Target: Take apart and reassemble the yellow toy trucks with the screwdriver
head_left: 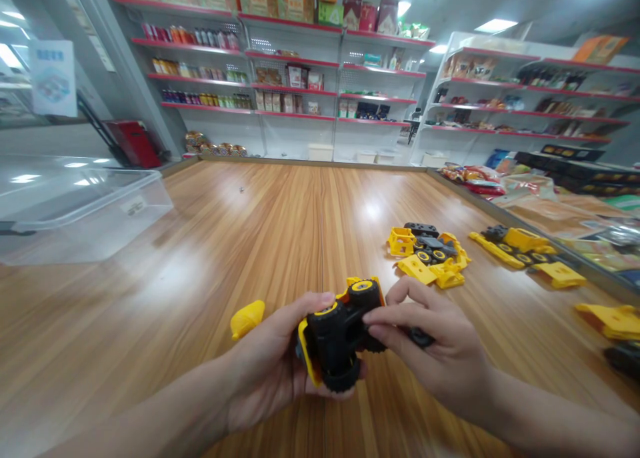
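**Truck turned belly-out in two hands**

The truck (345, 335) is held above the near part of the table (300, 225), to the right of the bin (85, 225) and nearer the person. Its black underside faces up towards the person; fat ridged wheels (364, 287) show yellow hubs, and yellow body panels peek out at the edges.

The left hand (280, 358) wraps round it, thumb across a wheel, fingers beneath. The right hand (443, 335) brings thumb and fingertips together at the underside; whether they pinch a small piece, I can't tell. A dark thing (421, 338), mostly hidden, pokes out below that hand.

The bin is see-through plastic, with glare on top and a pale label on its side. White tubs (321, 153) sit beyond it, to the right, under the shelves (295, 93).

A raised rim (310, 164) edges the table's far side, behind the bin. Bare wood stretches from the bin rightward to a pile (433, 255) of yellow and black parts, with a second cluster (525, 245) farther right, close to the side edge. Nearer than the bin, a yellow piece (249, 318) lies just beside the left hand.
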Available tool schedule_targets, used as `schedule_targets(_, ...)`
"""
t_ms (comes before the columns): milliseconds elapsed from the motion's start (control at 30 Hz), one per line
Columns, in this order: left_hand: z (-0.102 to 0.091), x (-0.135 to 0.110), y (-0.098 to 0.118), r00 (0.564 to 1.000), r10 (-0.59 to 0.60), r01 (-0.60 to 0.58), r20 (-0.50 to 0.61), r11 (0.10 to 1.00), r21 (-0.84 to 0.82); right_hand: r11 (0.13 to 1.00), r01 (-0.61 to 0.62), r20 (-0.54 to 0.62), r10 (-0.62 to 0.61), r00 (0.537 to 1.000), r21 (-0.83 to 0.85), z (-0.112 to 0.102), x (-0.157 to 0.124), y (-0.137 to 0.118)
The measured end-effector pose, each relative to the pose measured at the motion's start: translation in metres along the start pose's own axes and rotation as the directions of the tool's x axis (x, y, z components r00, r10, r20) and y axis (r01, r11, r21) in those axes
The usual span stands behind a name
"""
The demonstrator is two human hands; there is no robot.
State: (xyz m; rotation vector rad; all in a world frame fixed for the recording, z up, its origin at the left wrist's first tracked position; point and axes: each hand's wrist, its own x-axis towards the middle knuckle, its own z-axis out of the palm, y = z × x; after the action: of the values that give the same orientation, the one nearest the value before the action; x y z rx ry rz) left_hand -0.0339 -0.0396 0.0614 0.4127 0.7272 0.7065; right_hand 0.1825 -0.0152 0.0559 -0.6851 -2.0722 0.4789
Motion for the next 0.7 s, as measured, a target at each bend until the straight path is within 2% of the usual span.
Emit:
schedule_targets(100, 0.004, -0.002, 0.002, 1.0, -0.019, 0.019, -0.014, 0.999, -0.037, 0.991, -0.135, -0.013, 0.135, 0.991, -0.014, 0.002, -0.001, 0.0)
schedule_targets(200, 0.006, -0.002, 0.003, 0.999, 0.001, -0.004, -0.053, 0.999, -0.042, 0.948, -0.317, -0.01, 0.317, 0.948, -0.004, 0.001, -0.005, 0.0)
schedule_targets(267, 0.005, -0.002, 0.002, 0.997, 0.032, -0.035, -0.068, 0.999, -0.042, 0.93, -0.366, 0.012, 0.365, 0.931, 0.031, -0.002, -0.007, -0.001)
schedule_targets(367, 0.002, 0.0, 0.002, 0.991, 0.092, -0.097, -0.097, 0.994, -0.048, 0.96, -0.28, 0.041, 0.28, 0.959, 0.007, -0.008, -0.006, -0.003)
schedule_targets(500, 0.002, 0.002, 0.002, 0.978, 0.131, -0.144, -0.16, 0.987, -0.067, 0.979, -0.078, 0.025, 0.084, 0.996, -0.189, -0.01, 0.0, -0.003)
schedule_targets(600, 0.003, 0.002, 0.002, 0.973, 0.141, -0.157, -0.181, 0.985, -0.075, 0.968, -0.03, -0.044, 0.019, 0.999, -0.251, -0.008, 0.001, -0.002)
schedule_targets(700, 0.004, 0.002, 0.002, 0.976, 0.119, -0.134, -0.182, 0.988, -0.075, 0.974, 0.001, -0.071, -0.017, 0.997, -0.227, -0.006, 0.001, 0.001)
